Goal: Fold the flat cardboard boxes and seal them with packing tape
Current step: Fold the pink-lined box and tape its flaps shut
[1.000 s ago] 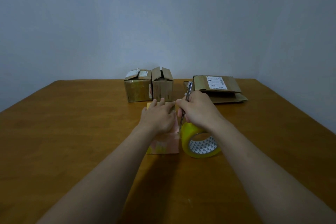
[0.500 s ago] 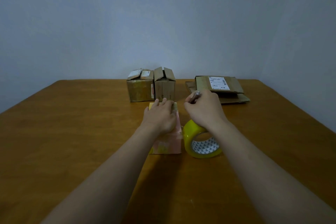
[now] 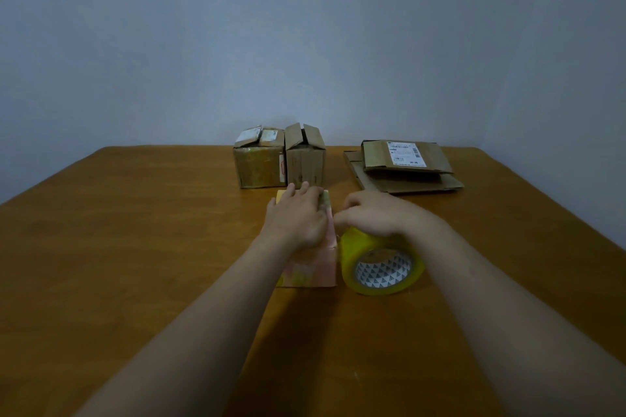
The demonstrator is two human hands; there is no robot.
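The small pink box (image 3: pixel 310 269) stands upright on the wooden table (image 3: pixel 135 230), directly under the person's left hand (image 3: pixel 298 217). That hand lies palm-down across the box's closed top, fingers straight and together, pressing the lid flat, with the fingertips reaching the far edge. Only the near face and a strip of the top along the right edge show from under it. Just to the right of that pressing hand, the right hand (image 3: pixel 376 215) hovers at the box's upper right edge with its fingers curled in toward the thumb. Whether they pinch anything I cannot tell, since the knuckles hide it. Beneath the right wrist sits the roll of yellow packing tape (image 3: pixel 381 269), stood on its edge and touching or all but touching the box's right side, its patterned cardboard core facing the person. Beyond the left fingertips, a little farther up the table, two folded brown cartons stand side by side: the glossy taped carton (image 3: pixel 259 164) on the left and, touching it, the narrower carton (image 3: pixel 305 159), whose top flaps stand slightly ajar. Farther off, beyond and to the right of the right hand, a low stack of flattened cardboard boxes (image 3: pixel 403 166) lies near the table's back edge; the top piece carries a white shipping label (image 3: pixel 406 154), too small to read. Both forearms are bare and reach in from the near edge. Behind everything rises a plain grey-blue wall (image 3: pixel 305 27) — the room is dim.
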